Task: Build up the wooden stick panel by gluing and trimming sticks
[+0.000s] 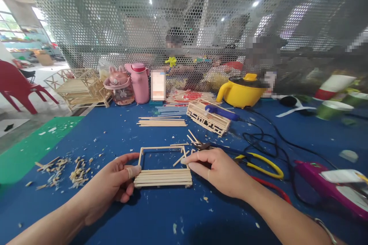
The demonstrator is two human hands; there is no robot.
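Observation:
A small wooden stick frame (163, 178) sits between my hands, its near part covered by several parallel sticks and its far part an open rectangle. My left hand (119, 178) grips its left side with thumb and fingers. At the right side, my right hand (214, 166) pinches the frame near the end of the stick row; whether a small piece is also between those fingertips I cannot tell. A short loose stick (179, 159) lies by the right fingertips. Just beyond my right hand are pliers (205, 146) with yellow and red handles, partly hidden by the hand.
Behind lie loose wooden sticks (162, 123) and a finished-looking stick model (208, 116) with a blue glue gun (222, 112) on it. Cables (260, 138) trail rightward. Wood scraps (79, 172) lie left. A yellow pot (244, 92) and pink flask (140, 84) stand at the back.

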